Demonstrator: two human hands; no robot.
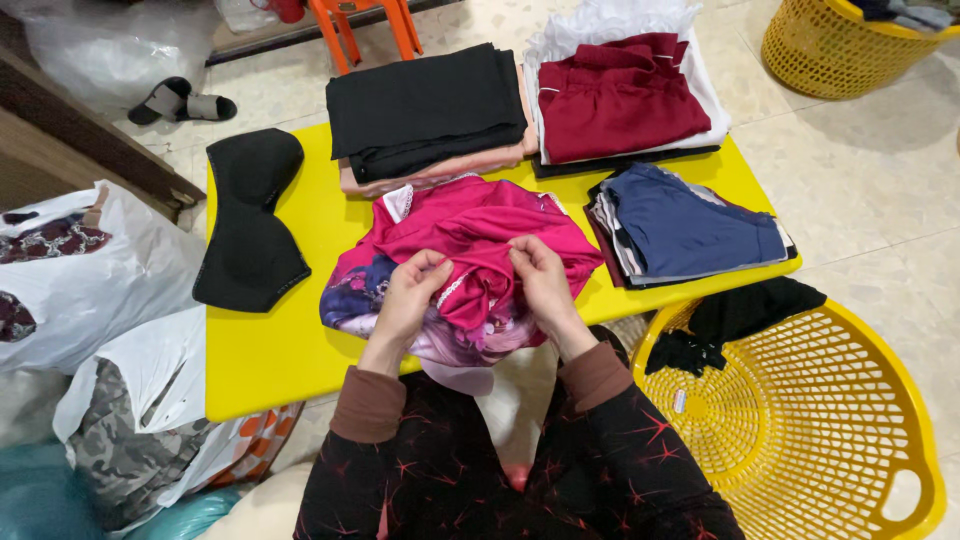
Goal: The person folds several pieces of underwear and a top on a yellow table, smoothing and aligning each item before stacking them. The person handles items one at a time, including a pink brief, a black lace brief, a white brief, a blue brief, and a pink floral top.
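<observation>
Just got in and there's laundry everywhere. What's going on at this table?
A person seated at a low yellow table grips a bright pink satin garment with both hands, left hand and right hand, bunching its fabric. Folded stacks lie behind it: black cloth, maroon clothing, navy blue pieces. A yellow plastic laundry basket beside them holds one black item.

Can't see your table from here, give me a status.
Left hand and right hand both gripping bright pink satin garment. Garment bunched on yellow table. Nothing blocking.
</observation>
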